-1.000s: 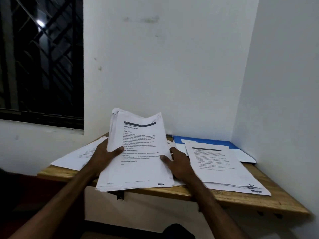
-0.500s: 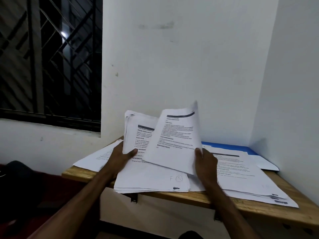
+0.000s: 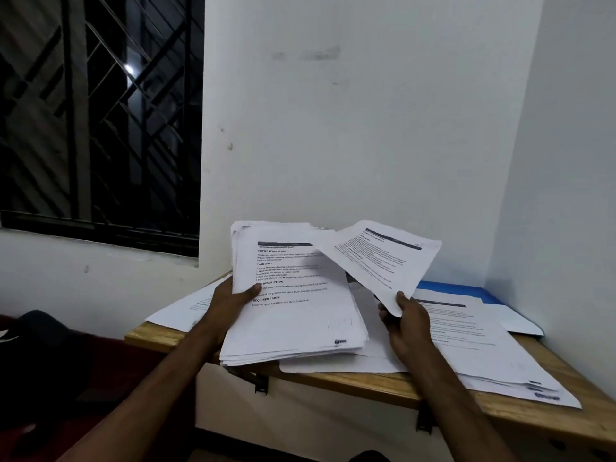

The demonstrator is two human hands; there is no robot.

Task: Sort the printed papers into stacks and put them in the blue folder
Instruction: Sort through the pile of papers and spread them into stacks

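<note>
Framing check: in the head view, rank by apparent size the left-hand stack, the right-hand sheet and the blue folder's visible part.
Largest: left-hand stack.
Then: right-hand sheet, though tilted, so foreshortened.
Smallest: blue folder, mostly covered by papers.

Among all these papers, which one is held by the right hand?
The single sheet, raised and pinched at its lower corner by the right hand. The left hand grips the thick stack; the other piles lie flat on the shelf.

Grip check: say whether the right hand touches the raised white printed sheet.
Touching: head view shows the right hand pinching the white printed sheet by its corner.
</note>
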